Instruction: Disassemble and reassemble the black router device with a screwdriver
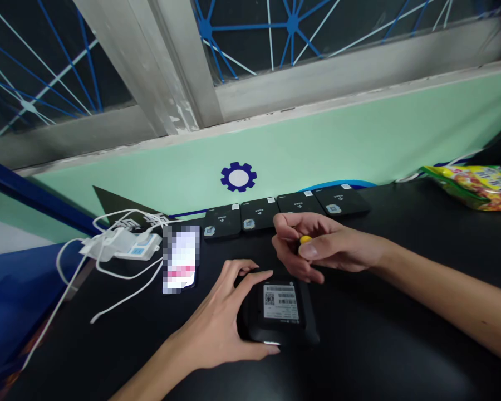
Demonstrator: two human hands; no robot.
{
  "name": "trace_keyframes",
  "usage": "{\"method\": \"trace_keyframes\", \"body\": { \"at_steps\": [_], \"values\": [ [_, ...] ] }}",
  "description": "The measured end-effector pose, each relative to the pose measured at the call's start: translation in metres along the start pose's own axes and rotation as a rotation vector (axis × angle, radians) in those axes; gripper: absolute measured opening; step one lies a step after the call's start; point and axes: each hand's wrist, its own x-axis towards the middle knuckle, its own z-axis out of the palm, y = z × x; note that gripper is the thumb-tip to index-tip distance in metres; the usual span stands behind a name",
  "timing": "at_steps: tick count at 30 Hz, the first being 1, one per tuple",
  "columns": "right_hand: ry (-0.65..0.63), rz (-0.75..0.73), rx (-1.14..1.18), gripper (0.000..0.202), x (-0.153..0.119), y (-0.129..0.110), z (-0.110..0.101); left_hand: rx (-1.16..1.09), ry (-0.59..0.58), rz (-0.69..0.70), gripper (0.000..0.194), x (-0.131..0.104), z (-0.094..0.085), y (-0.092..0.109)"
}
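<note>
A black, rounded-square electronic device (pixel 281 303) lies on the table with a white label of barcodes and a QR code facing up. Around its left side is my left hand (pixel 221 317), thumb along the near edge and forefinger along the far edge. Above the device's far right corner, my right hand (pixel 321 245) pinches a small yellow object (pixel 305 240) between thumb and fingers. Most of that yellow object is hidden, so its kind cannot be made out. The right hand's lower fingers hang close over the device; whether they touch it I cannot tell.
Several flat black boxes (pixel 261 214) with stickers stand in a row along the wall. On the left are a lit phone (pixel 181 259), a white power strip (pixel 140 247) and loose white cables (pixel 125 303). A yellow-green snack bag (pixel 480 186) lies far right on the black table (pixel 379 345).
</note>
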Motion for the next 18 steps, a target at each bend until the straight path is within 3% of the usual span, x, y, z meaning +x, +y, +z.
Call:
{"method": "trace_keyframes", "body": {
  "at_steps": [3, 8, 18],
  "values": [
    [0.013, 0.006, 0.002, 0.020, -0.0004, -0.0011, -0.0002, 0.004, -0.016, -0.017, 0.111, -0.0001, -0.0006, 0.0002],
    [0.024, 0.010, 0.000, 0.032, 0.0009, -0.0033, -0.0021, 0.008, -0.017, -0.009, 0.111, -0.0007, -0.0011, 0.0001],
    [0.005, 0.012, -0.027, 0.021, 0.0002, -0.0008, -0.0013, 0.014, -0.032, -0.026, 0.111, 0.0004, -0.0011, 0.0007]
  ]
}}
